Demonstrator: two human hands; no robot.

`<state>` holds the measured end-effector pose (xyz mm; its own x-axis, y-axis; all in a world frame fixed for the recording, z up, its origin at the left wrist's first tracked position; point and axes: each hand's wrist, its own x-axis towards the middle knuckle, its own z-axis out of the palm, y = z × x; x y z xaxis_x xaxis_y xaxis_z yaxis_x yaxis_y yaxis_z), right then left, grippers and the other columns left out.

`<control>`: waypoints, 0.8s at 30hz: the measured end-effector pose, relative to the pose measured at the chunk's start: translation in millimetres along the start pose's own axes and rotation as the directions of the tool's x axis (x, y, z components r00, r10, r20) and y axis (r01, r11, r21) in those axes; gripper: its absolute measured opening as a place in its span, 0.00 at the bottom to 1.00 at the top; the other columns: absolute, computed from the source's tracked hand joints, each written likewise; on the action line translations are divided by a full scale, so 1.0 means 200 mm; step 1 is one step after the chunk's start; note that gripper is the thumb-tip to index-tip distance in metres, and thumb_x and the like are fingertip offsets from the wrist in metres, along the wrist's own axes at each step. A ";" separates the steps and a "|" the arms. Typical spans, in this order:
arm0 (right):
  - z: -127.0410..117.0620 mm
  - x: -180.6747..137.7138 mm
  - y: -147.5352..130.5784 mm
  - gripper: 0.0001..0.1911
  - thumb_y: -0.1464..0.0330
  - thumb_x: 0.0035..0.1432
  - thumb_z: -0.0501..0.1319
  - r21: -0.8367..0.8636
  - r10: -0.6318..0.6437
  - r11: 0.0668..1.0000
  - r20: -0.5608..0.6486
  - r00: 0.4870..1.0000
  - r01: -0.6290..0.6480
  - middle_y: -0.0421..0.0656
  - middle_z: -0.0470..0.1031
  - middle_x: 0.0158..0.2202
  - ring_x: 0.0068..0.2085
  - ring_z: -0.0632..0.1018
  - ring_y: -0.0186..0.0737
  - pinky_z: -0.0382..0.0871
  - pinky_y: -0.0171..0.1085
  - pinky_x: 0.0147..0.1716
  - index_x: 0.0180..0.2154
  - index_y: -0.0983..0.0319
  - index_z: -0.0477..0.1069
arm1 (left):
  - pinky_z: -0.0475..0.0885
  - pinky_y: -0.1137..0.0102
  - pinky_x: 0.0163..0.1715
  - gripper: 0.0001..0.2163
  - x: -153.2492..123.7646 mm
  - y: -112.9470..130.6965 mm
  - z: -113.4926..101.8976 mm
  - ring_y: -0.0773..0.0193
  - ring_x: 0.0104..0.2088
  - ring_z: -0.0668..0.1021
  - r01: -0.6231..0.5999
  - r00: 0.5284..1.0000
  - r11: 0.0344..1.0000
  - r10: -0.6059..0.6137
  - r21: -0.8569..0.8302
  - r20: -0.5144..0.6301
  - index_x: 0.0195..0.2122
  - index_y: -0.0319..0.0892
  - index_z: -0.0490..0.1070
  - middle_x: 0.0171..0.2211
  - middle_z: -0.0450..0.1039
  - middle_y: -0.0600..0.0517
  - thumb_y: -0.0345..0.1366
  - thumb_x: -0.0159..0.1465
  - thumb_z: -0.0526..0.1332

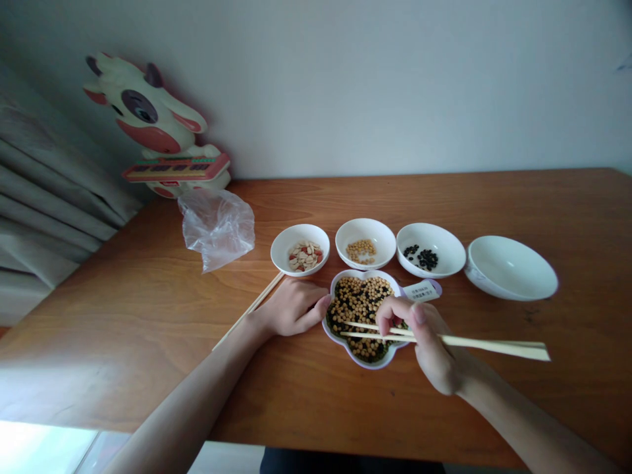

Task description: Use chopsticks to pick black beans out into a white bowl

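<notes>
A flower-shaped dish (370, 365) with a pale rim and a labelled handle holds yellow soybeans (363, 289) mixed with black and green beans. My left hand (291, 306) lies on the table with its thumb and fingers closed at the dish's left edge. Held in my right hand (434, 342) is a pair of light wooden chopsticks (494, 345), tips apart, low over the beans. I cannot make out a bean between the tips.
Behind the dish stand white bowls of pale flat seeds (303, 255), soybeans (361, 250) and black beans (425, 258), plus an empty bowl (513, 266). Other chopsticks (251, 308) lie under my left wrist. A plastic bag (217, 227) and cow toy keyboard (172, 170) sit back left.
</notes>
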<state>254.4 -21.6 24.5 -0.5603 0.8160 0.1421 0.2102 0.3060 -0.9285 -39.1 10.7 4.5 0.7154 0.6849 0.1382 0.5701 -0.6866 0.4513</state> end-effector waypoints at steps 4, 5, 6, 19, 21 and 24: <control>0.02 0.00 0.01 0.37 0.46 0.76 0.35 0.024 0.019 1.000 -0.031 0.999 -0.018 0.43 0.72 0.30 0.33 0.72 0.42 0.62 0.41 0.33 0.32 0.60 0.69 | 0.61 0.66 0.33 0.20 0.00 0.00 0.00 0.65 0.27 0.70 0.000 1.000 1.000 0.000 -0.007 0.002 0.29 0.42 0.63 0.30 0.73 0.51 0.40 0.79 0.46; 0.02 0.00 0.01 0.37 0.46 0.76 0.35 0.031 0.021 0.999 -0.043 0.999 -0.020 0.43 0.73 0.30 0.33 0.72 0.42 0.63 0.41 0.34 0.31 0.60 0.70 | 0.61 0.66 0.33 0.20 0.00 0.00 0.00 0.65 0.27 0.70 0.001 1.000 1.000 -0.001 -0.009 0.003 0.29 0.42 0.63 0.30 0.73 0.51 0.40 0.79 0.46; 0.02 0.00 0.01 0.37 0.47 0.76 0.35 0.035 0.022 0.999 -0.053 0.998 -0.020 0.43 0.73 0.30 0.33 0.72 0.41 0.63 0.41 0.34 0.31 0.60 0.70 | 0.61 0.66 0.33 0.20 0.00 0.00 0.00 0.65 0.27 0.70 0.003 1.000 1.000 -0.003 -0.010 0.004 0.29 0.42 0.64 0.30 0.73 0.51 0.40 0.79 0.46; -0.01 0.00 -0.01 0.34 0.46 0.75 0.36 -0.008 -0.019 1.000 0.015 1.000 0.019 0.42 0.71 0.29 0.32 0.71 0.43 0.61 0.41 0.35 0.33 0.59 0.68 | 0.63 0.66 0.33 0.20 0.00 0.00 0.00 0.64 0.28 0.71 0.009 1.000 1.000 -0.009 -0.013 0.000 0.30 0.42 0.65 0.30 0.74 0.50 0.41 0.79 0.45; -0.02 0.00 -0.01 0.34 0.46 0.76 0.36 -0.013 -0.027 1.000 0.021 0.999 0.028 0.42 0.71 0.29 0.32 0.71 0.43 0.62 0.42 0.35 0.33 0.59 0.68 | 0.63 0.66 0.33 0.21 0.00 0.00 0.00 0.64 0.28 0.71 0.005 1.000 1.000 -0.005 -0.016 -0.002 0.30 0.42 0.65 0.30 0.74 0.50 0.41 0.79 0.45; -0.03 0.00 -0.01 0.33 0.47 0.76 0.37 -0.038 -0.048 0.998 0.039 0.998 0.050 0.43 0.72 0.30 0.33 0.72 0.43 0.63 0.42 0.37 0.33 0.59 0.68 | 0.63 0.66 0.32 0.21 0.00 0.00 0.00 0.65 0.27 0.71 0.006 1.000 1.000 -0.006 -0.011 -0.003 0.29 0.42 0.65 0.29 0.74 0.50 0.41 0.79 0.45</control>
<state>258.8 -19.8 29.3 -0.6003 0.7808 0.1733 0.2128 0.3648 -0.9065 -39.8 10.4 3.4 0.7110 0.6896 0.1379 0.5700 -0.6799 0.4613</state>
